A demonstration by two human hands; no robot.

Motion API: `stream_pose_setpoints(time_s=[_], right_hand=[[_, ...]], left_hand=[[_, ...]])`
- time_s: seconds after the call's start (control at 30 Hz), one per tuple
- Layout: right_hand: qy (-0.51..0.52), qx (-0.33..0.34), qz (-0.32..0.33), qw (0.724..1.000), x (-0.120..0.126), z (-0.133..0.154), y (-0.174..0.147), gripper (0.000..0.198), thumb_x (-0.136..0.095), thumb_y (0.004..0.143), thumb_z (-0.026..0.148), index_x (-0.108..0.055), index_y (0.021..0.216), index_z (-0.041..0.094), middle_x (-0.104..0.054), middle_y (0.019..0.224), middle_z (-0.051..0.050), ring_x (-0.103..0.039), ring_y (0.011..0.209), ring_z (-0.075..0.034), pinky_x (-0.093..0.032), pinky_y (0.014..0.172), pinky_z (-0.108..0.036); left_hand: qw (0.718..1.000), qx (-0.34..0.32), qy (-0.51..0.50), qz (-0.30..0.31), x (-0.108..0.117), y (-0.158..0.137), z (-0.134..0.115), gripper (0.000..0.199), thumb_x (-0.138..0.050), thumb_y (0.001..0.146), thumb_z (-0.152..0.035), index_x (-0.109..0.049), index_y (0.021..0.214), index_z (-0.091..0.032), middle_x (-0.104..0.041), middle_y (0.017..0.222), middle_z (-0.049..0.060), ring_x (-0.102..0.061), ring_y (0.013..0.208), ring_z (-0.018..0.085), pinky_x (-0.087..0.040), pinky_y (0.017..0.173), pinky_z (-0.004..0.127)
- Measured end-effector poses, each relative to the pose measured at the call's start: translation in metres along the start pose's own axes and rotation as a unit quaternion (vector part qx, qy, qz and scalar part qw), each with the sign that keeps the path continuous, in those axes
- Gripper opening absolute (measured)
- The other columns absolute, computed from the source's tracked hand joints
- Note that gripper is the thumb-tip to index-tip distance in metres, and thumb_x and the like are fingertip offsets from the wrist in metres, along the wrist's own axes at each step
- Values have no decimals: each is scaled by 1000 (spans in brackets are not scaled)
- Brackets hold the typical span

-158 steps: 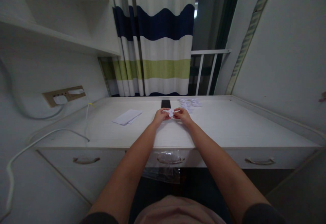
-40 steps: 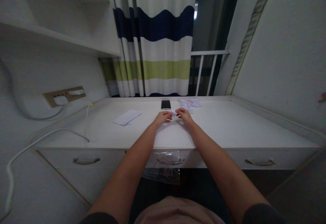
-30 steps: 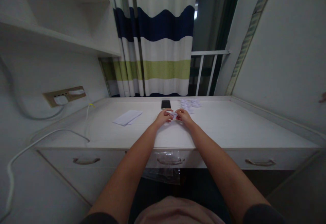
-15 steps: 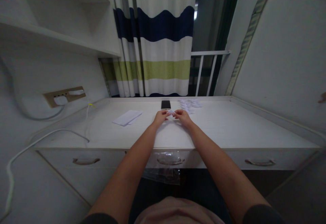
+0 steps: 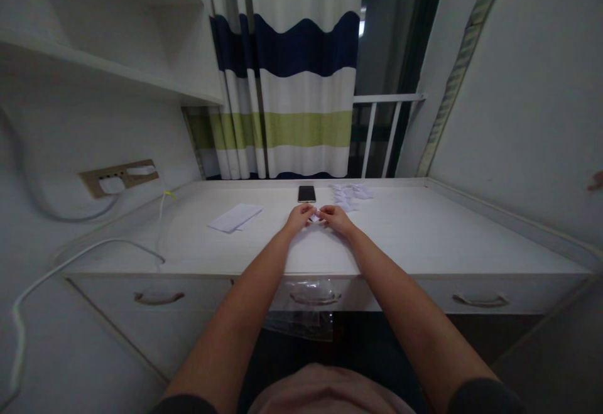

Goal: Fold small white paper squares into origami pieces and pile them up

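Between my two hands is a small folded piece of white paper (image 5: 315, 217), just above the desk. My left hand (image 5: 300, 217) pinches its left side, and my right hand (image 5: 333, 217) pinches the right side. Fingers partly cover the paper, so its exact shape is hidden. Right behind my hands lies a dark phone (image 5: 306, 194). Several small folded white paper pieces (image 5: 351, 195) are grouped beyond my right hand. To the left, flat white paper sheets (image 5: 234, 218) rest on the desk.
The white desk (image 5: 424, 232) has drawers along its front, with a clear plastic bag (image 5: 311, 291) hanging at the middle one. A white cable (image 5: 108, 241) crosses the left end. Overhead on the left is a shelf (image 5: 117, 81); a striped curtain (image 5: 306, 93) hangs behind.
Both hands have shifted only slightly, with the fingers repositioned around the small paper. The phone and the other papers stay where they were.
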State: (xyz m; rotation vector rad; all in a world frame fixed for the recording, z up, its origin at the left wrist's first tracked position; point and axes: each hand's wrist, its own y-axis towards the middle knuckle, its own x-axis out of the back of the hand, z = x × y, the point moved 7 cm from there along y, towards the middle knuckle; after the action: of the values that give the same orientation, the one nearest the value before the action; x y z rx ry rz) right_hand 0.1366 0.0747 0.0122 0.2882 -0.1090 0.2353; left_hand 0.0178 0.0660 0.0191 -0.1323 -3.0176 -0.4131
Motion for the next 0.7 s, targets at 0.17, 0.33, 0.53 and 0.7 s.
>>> stream_pose_setpoints(time_s=[0.17,0.33,0.53,0.7], right_hand=[[-23,12,-9,1000,3,0,2,30,-72,54,42,-58,59,16,-55,49,3,-47,44,-8,-36,41,-19],[-8,10,-21,1000,4,-2,3,27,-73,54,37,-58,65,18,-56,49,3,-52,47,-11,-35,40,-19],[5,13,-25,1000,5,3,1,25,-73,54,36,-58,65,19,-57,51,2,-54,49,-11,-37,43,-20],[8,21,-30,999,7,8,-1,24,-71,53,36,-57,59,18,-59,55,1,-55,54,-11,-39,49,-21]], left_hand=[[1000,-9,15,-3,1,0,-1,16,-65,67,-28,-58,63,-14,-56,58,1,-49,51,9,-37,41,17],[1000,-4,-14,-23,3,0,0,16,-68,64,-27,-60,64,-14,-57,62,1,-52,55,9,-40,42,15],[998,-1,-55,-28,4,1,1,20,-70,61,-31,-60,67,-14,-56,63,0,-54,60,10,-45,45,17],[996,-6,-90,-21,4,0,-2,27,-73,57,-35,-59,67,-14,-56,64,0,-54,63,11,-50,51,20]])
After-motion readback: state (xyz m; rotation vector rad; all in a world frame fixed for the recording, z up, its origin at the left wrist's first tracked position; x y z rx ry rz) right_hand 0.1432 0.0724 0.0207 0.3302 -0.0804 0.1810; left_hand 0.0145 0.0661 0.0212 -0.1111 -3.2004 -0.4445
